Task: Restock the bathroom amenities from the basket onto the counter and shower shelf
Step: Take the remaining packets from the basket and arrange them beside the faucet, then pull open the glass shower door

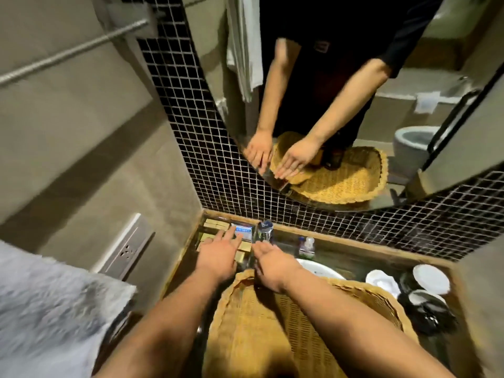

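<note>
A woven yellow basket (272,323) sits over the sink in front of me; its visible inside looks bare. In the counter's far left corner a dark tray (200,236) holds several small gold amenity boxes (216,224) and a blue-and-white packet (245,231). My left hand (218,253) lies flat over the boxes, fingers spread, fingertips at the packet. My right hand (268,261) hovers open beside it, palm turned left, just in front of a clear water bottle (264,231). Neither hand holds anything.
A white sink basin (319,268) shows behind the basket. Small bottles (306,246) stand by the tiled wall. White cups, lids and a dark kettle (425,304) crowd the counter's right end. A mirror (354,105) hangs above; a grey towel (49,309) is at left.
</note>
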`<state>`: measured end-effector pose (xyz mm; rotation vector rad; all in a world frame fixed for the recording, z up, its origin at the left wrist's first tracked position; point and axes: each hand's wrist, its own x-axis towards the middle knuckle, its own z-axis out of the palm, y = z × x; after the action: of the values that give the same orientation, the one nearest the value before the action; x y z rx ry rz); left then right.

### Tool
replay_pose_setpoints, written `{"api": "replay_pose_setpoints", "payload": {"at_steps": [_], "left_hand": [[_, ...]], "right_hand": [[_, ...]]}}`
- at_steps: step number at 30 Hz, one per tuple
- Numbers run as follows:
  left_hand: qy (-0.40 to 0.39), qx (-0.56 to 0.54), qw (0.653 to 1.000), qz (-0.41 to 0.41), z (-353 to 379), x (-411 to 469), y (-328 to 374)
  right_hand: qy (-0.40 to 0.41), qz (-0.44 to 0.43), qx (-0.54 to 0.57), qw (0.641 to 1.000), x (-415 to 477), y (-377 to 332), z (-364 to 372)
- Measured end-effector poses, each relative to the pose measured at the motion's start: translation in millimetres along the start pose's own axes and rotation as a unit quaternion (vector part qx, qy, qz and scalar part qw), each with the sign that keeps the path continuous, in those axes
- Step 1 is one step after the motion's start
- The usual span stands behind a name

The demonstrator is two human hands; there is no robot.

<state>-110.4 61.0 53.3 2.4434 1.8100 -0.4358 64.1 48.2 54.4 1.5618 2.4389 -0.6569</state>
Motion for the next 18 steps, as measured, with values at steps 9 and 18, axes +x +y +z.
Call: {"api": "replay_pose_setpoints", "payload": {"at_steps": [9, 18], "left_hand": [[0.062, 0.031, 0.995, 0.072, -28.6, -28.9, 79.0], [0.165, 0.061, 0.957, 0.231, -90.4, -47.1, 175.1]], "right_hand": [[0.052, 0.065, -0.090, 0.992, -100.4, 36.5, -20.2], [0.170, 0.262, -0.058, 0.948, -253.1, 56.6, -33.7]]}}
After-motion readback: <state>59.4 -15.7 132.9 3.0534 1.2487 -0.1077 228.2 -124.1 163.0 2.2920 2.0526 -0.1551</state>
